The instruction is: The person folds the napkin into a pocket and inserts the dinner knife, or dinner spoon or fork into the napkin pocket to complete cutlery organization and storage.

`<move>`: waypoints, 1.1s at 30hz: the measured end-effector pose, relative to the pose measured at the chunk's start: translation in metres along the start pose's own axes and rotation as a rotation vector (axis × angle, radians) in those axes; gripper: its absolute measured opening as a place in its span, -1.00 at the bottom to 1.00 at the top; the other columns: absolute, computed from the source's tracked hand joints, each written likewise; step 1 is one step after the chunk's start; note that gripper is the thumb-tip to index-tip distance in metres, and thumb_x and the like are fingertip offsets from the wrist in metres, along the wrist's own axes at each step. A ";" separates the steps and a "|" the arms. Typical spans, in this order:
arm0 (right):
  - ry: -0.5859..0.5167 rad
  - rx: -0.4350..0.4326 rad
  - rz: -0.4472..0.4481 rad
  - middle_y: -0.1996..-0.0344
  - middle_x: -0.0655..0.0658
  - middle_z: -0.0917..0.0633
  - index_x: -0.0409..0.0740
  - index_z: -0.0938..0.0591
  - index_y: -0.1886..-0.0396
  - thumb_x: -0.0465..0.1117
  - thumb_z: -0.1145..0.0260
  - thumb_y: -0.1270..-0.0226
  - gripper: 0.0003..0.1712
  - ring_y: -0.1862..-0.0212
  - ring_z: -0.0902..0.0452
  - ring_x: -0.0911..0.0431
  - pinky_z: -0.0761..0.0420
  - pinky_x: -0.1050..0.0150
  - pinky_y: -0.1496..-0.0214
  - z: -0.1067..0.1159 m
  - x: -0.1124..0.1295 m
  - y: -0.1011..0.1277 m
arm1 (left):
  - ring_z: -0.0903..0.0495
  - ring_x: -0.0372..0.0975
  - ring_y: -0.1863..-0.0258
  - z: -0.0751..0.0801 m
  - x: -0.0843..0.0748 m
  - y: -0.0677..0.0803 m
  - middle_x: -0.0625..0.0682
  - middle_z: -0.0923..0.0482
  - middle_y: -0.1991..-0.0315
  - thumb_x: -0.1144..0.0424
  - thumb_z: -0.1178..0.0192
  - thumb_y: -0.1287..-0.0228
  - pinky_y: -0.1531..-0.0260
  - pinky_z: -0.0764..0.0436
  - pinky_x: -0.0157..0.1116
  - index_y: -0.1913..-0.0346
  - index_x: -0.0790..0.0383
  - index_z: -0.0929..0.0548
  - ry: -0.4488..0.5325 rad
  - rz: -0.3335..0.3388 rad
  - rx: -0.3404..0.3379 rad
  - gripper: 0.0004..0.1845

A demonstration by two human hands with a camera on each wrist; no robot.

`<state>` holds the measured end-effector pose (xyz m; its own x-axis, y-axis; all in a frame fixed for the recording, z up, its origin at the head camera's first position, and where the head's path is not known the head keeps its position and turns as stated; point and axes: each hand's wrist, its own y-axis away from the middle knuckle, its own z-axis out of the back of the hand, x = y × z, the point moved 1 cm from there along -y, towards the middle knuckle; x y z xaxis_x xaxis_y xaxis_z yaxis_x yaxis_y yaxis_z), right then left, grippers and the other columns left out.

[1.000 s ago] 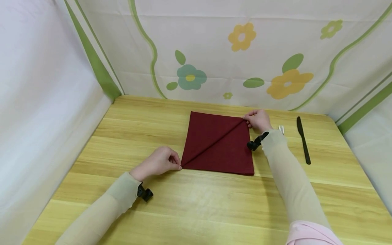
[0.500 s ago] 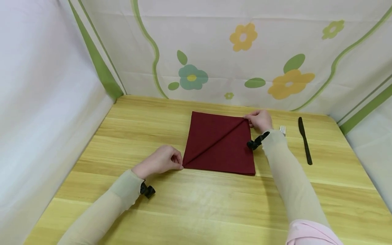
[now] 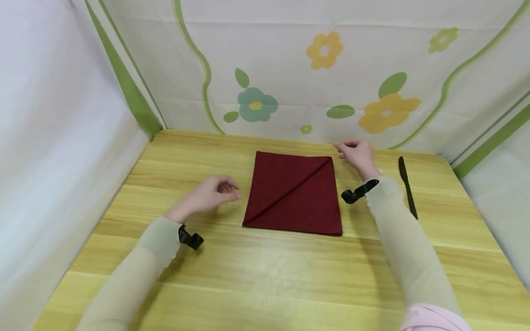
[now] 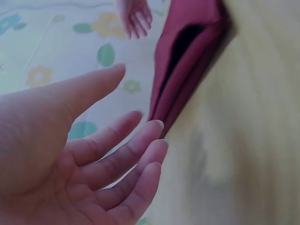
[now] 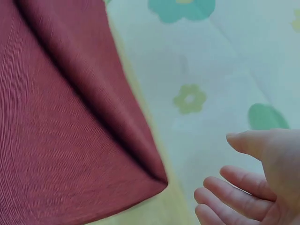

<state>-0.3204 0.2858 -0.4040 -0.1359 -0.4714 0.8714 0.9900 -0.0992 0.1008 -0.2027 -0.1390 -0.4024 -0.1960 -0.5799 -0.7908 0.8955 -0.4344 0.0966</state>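
A dark red cloth napkin [image 3: 306, 202], folded into a square, lies flat on the wooden table. A folded edge crosses it diagonally, from the near left corner to the far right one. My left hand [image 3: 211, 193] is just left of the napkin, its fingers loosely bent and holding nothing; the left wrist view shows the thumb apart from the fingers [image 4: 124, 154] and the napkin's layered edge [image 4: 187, 65] beyond. Past the far right corner is my right hand [image 3: 358, 156]. In the right wrist view its fingers [image 5: 234, 194] are relaxed, apart from the napkin's corner [image 5: 154, 176].
A black knife [image 3: 407, 186] lies on the right of the table [image 3: 265, 280], partly behind the right sleeve. White fabric walls [image 3: 285, 59] printed with flowers and leaves stand at the back and sides.
Both hands have let go of the napkin's corners. The left hand has moved up and away to the left, the right hand slightly up and to the right. The fork is now hidden.
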 end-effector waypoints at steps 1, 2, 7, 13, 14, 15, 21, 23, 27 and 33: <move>0.011 -0.003 0.011 -0.09 -0.38 -0.65 -0.33 -0.63 -0.17 0.21 -0.35 -0.39 -0.30 0.00 -0.66 -0.12 -0.65 0.03 -0.08 0.001 0.003 0.002 | -0.62 -0.09 0.19 0.003 0.000 -0.003 0.07 -0.66 0.18 0.15 -0.36 -0.38 0.13 -0.62 -0.14 -0.07 0.37 -0.66 0.005 0.009 -0.019 -0.62; 0.019 -0.006 0.022 -0.08 -0.36 -0.66 -0.31 -0.64 -0.16 0.22 -0.35 -0.38 -0.29 0.00 -0.67 -0.10 -0.65 0.06 -0.08 0.002 0.006 0.004 | -0.62 -0.08 0.18 0.007 0.000 -0.007 0.08 -0.66 0.17 0.13 -0.35 -0.39 0.12 -0.62 -0.12 -0.08 0.37 -0.66 0.010 0.013 -0.035 -0.62; 0.021 -0.001 0.057 -0.05 -0.27 -0.70 -0.23 -0.67 -0.18 0.26 -0.38 -0.33 -0.29 0.07 -0.67 0.09 -0.63 0.21 -0.06 0.004 0.022 0.018 | -0.62 -0.06 0.12 0.020 0.000 -0.023 0.10 -0.67 0.12 0.05 -0.31 -0.42 0.06 -0.60 -0.09 -0.12 0.30 -0.66 0.011 0.024 -0.109 -0.59; 0.011 0.054 0.108 -0.06 -0.19 -0.70 -0.14 -0.69 -0.19 0.25 -0.40 -0.32 -0.33 -0.08 -0.58 0.04 -0.52 0.08 -0.18 0.001 0.040 0.039 | -0.60 -0.05 0.06 0.033 -0.004 -0.042 0.14 -0.66 0.05 0.02 -0.29 -0.44 0.00 -0.57 -0.08 -0.14 0.29 -0.66 0.051 0.043 -0.162 -0.57; 0.005 0.062 0.124 -0.06 -0.18 -0.70 -0.14 -0.70 -0.18 0.23 -0.41 -0.33 -0.35 -0.10 -0.57 0.03 -0.50 0.05 -0.20 0.000 0.043 0.043 | -0.60 -0.06 0.05 0.034 -0.004 -0.045 0.14 -0.66 0.04 0.01 -0.29 -0.44 0.00 -0.57 -0.08 -0.14 0.28 -0.66 0.059 0.046 -0.171 -0.57; 0.002 0.068 0.136 -0.05 -0.17 -0.71 -0.13 -0.71 -0.17 0.23 -0.41 -0.33 -0.37 -0.12 -0.57 0.03 -0.49 0.04 -0.22 -0.002 0.045 0.046 | -0.61 -0.06 0.05 0.036 -0.005 -0.048 0.14 -0.66 0.04 0.01 -0.29 -0.44 0.00 -0.57 -0.08 -0.14 0.27 -0.66 0.066 0.047 -0.182 -0.57; -0.035 0.116 0.183 -0.05 -0.09 -0.72 -0.05 -0.72 -0.16 0.22 -0.47 -0.27 -0.40 -0.11 -0.60 0.07 -0.50 0.05 -0.22 -0.017 0.049 0.069 | -0.60 -0.06 0.00 0.040 -0.002 -0.067 0.14 -0.66 -0.02 -0.02 -0.30 -0.43 -0.03 -0.56 -0.06 -0.20 0.30 -0.65 0.080 0.040 -0.214 -0.50; -0.039 0.136 0.194 -0.04 -0.06 -0.73 -0.03 -0.73 -0.15 0.22 -0.48 -0.26 -0.40 -0.09 -0.62 0.08 -0.53 0.06 -0.18 -0.024 0.050 0.078 | -0.59 -0.07 -0.02 0.039 0.001 -0.073 0.13 -0.65 -0.03 -0.03 -0.30 -0.42 -0.05 -0.55 -0.07 -0.21 0.28 -0.64 0.089 0.051 -0.213 -0.49; -0.034 0.185 0.237 -0.02 -0.04 -0.75 -0.02 -0.75 -0.12 0.19 -0.51 -0.24 -0.44 -0.06 -0.65 0.11 -0.60 0.10 -0.11 -0.040 0.053 0.097 | -0.59 -0.05 -0.07 0.037 0.006 -0.083 0.16 -0.64 -0.07 -0.01 -0.31 -0.42 -0.09 -0.54 -0.05 -0.23 0.27 -0.63 0.101 0.067 -0.211 -0.50; -0.058 0.288 0.323 -0.06 -0.09 -0.73 0.03 -0.76 -0.07 0.10 -0.55 -0.23 -0.53 -0.07 -0.66 0.06 -0.64 0.10 -0.10 -0.065 0.058 0.125 | -0.58 -0.02 -0.10 0.030 0.014 -0.098 0.20 -0.62 -0.11 0.01 -0.30 -0.43 -0.10 -0.55 -0.05 -0.27 0.28 -0.62 0.106 0.083 -0.208 -0.49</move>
<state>-0.2075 0.1892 -0.3718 0.1766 -0.3873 0.9049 0.9529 0.2976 -0.0586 -0.3051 -0.1254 -0.4049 -0.0850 -0.5271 -0.8455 0.9718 -0.2310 0.0464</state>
